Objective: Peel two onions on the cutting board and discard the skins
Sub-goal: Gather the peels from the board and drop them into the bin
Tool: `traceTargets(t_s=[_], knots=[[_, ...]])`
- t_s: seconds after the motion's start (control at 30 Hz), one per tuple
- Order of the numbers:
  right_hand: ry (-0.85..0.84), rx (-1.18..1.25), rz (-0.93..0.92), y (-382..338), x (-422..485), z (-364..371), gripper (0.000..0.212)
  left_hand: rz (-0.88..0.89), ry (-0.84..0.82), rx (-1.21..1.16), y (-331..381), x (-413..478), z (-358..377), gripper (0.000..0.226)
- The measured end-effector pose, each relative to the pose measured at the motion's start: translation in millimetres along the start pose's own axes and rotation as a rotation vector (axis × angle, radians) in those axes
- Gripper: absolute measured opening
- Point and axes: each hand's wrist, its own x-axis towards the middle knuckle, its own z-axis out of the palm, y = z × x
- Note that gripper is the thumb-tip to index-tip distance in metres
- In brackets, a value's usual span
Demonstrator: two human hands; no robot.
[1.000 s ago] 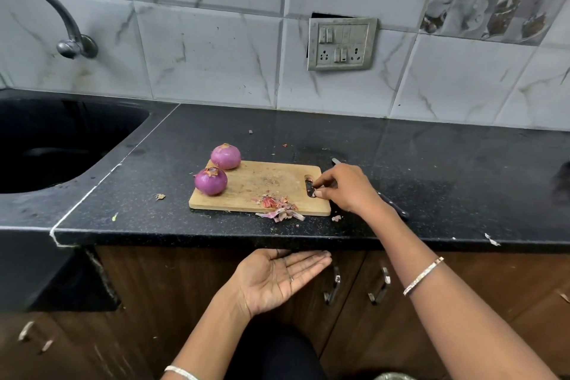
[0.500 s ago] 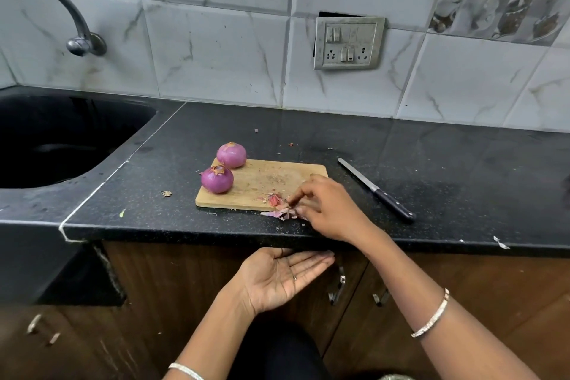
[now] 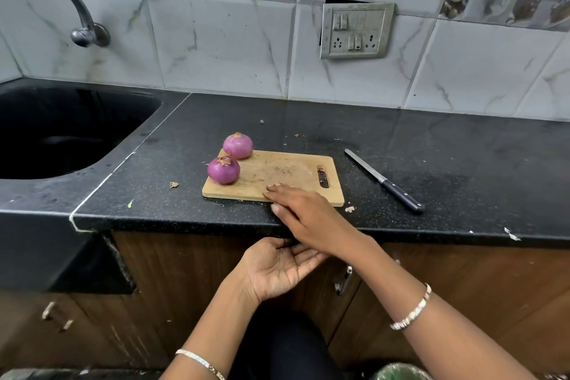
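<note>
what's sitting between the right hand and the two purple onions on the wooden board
Nothing visible. Only bare wooden cutting board lies between the right hand and the nearer purple onion; the black-handled knife lies right of the board.

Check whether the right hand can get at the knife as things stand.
Probably yes. The knife lies alone on the bare counter, right of the cutting board, handle toward the front edge. The right hand rests open and flat on the board's near edge, and nothing stands between the two.
</note>
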Motion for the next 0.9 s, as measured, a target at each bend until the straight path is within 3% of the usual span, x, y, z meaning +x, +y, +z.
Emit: traceTargets(t_s=[0.23,0.4,0.5,0.7,0.9], knots=[[0.273,0.083,0.028,-12.6,-53.7,20.2,0.031,0.034,-0.023,-0.045,-0.9,1.0,-0.5,0.05],[0.42,0.319,0.086,-18.4,-54.3,-0.1,0.023,0.046,-0.038,-0.044,-3.0,-3.6,10.0,0.049],[0.485,0.271,0.156,-7.1,-43.6,-15.1,0.021,0.023,-0.013,-0.022,-4.6,-3.9,11.5,0.044],[0.274,0.011,0.135,-1.1,-52.9,5.4,0.035,0.014,0.044,-0.075,-4.3,-1.9,9.8,0.052],[0.214,-0.088,0.091,-17.9,-61.3,11.9,0.048,-0.005,0.017,-0.163,-5.5,-5.1,13.7,0.056]])
